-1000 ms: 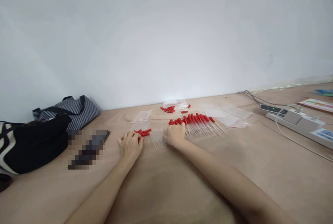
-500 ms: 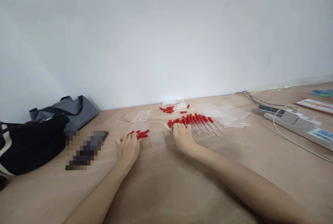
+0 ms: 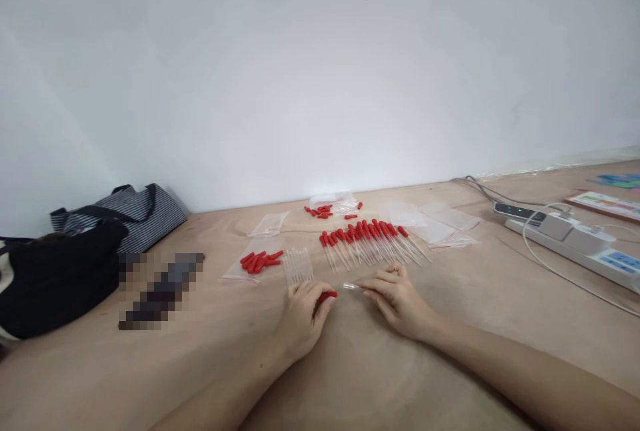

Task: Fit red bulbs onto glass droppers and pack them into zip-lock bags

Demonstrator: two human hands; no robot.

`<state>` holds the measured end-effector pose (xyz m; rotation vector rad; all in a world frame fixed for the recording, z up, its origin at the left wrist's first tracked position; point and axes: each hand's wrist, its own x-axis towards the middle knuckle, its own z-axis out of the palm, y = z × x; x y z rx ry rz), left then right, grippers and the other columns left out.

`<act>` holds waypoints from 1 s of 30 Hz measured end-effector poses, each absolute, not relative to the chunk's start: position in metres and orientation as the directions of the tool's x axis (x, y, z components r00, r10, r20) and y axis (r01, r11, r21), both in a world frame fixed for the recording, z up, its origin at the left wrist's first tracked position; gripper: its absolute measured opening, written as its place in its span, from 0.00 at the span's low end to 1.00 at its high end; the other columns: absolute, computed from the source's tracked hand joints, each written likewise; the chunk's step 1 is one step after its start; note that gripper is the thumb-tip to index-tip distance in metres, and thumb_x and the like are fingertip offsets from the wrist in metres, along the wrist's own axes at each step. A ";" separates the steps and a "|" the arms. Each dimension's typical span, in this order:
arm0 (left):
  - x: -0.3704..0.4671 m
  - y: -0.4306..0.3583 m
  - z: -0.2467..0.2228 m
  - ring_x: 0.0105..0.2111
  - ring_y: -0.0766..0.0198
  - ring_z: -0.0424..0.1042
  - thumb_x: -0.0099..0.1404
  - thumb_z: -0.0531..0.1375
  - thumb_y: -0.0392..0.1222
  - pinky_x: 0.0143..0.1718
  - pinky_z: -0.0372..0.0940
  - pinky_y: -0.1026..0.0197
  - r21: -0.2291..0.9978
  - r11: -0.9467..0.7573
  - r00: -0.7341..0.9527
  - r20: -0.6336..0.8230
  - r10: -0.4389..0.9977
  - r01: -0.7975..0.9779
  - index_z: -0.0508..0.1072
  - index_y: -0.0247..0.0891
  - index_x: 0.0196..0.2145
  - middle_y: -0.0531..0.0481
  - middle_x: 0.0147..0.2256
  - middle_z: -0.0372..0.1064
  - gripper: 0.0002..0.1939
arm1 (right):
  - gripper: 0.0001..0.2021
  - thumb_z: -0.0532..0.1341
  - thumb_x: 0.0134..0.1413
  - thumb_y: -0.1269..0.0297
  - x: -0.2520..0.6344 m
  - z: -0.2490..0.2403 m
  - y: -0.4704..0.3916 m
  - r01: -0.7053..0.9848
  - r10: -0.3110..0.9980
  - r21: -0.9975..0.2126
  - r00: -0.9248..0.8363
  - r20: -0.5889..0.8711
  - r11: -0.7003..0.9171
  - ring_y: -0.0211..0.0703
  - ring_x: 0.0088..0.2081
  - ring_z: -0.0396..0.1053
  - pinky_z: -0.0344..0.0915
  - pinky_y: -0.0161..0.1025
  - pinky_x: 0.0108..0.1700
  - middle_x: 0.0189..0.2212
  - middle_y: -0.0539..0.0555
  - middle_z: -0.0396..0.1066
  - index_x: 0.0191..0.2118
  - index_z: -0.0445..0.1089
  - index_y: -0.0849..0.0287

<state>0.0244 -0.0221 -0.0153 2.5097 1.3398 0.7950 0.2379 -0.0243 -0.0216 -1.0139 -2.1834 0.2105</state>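
Between the fingers of my left hand (image 3: 307,314) is a red rubber bulb (image 3: 327,295), its end pointing right. My right hand (image 3: 403,301) pinches a clear glass tube (image 3: 351,286), whose free end points left toward the bulb; a small gap lies between them. Just beyond my left hand lies a row of bare clear tubes (image 3: 298,264). Loose red bulbs (image 3: 259,262) are heaped on a plastic bag to the left. Behind my hands, several droppers (image 3: 373,237), tubes with red bulbs on, lie side by side.
More red bulbs (image 3: 323,211) lie near the wall by a clear bag. Flat plastic bags (image 3: 445,221) lie behind the droppers. At right is a white power strip (image 3: 580,244) with cables. At left are a black bag (image 3: 65,277), a striped bag (image 3: 155,217) and a blurred dark object (image 3: 165,287).
My left hand has left the bulb heap and come right with a bulb. My right hand has drawn back from the droppers toward me and now holds a tube.
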 end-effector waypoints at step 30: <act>0.024 -0.030 -0.012 0.29 0.64 0.67 0.61 0.52 0.40 0.41 0.50 0.53 0.383 -0.592 0.433 0.427 0.794 0.709 0.68 0.39 0.28 0.53 0.26 0.70 0.07 | 0.12 0.48 0.52 0.74 0.215 -0.027 -0.028 0.676 0.581 -0.131 -0.500 0.642 0.725 0.35 0.25 0.55 0.41 0.38 0.33 0.22 0.50 0.63 0.31 0.69 0.60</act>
